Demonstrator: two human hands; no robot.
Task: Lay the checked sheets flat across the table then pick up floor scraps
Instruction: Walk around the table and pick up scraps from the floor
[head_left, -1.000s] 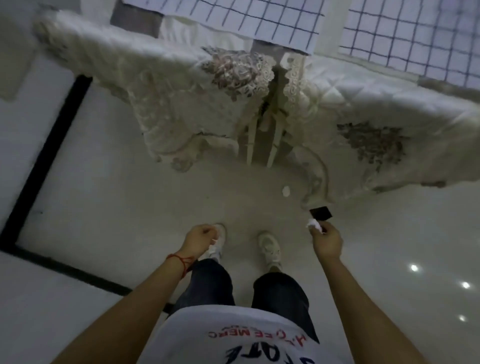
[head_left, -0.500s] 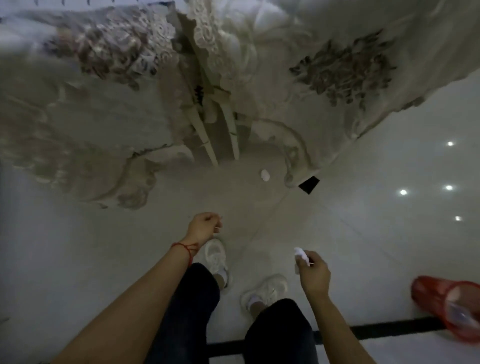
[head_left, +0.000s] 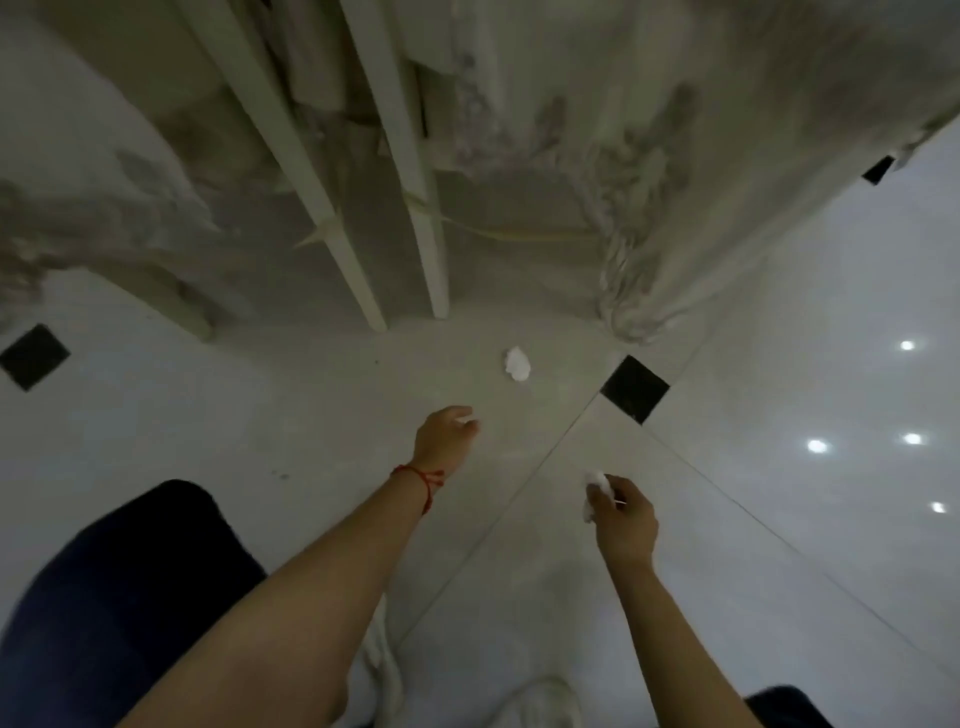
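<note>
Here the floor-scrap part of the task is under way: a white crumpled scrap (head_left: 517, 365) lies on the pale tiled floor (head_left: 208, 441), just in front of the two white table legs (head_left: 363, 208) and near the dark square inset (head_left: 635, 388) where tile joints meet. The left hand (head_left: 444, 436) is stretched low toward it, fingers loosely curled and empty, not touching it; it stands near the scrap, on the person's side of it, which suggests it is the hand meant to take this piece. The right hand (head_left: 623, 519) is held back and to the side, its fingers closed around a small white wad (head_left: 595, 493), probably scrap already collected, and kept there so the other hand is free to pinch. A thin pale sliver pokes out beside the knuckles; what it is cannot be told. The embroidered tablecloth (head_left: 639, 208) hangs down to the floor on both sides of the legs, and its right fold bunches on the tiles close to the scrap, so a reach could brush it. The checked sheets are out of view, so their state cannot be judged.
</note>
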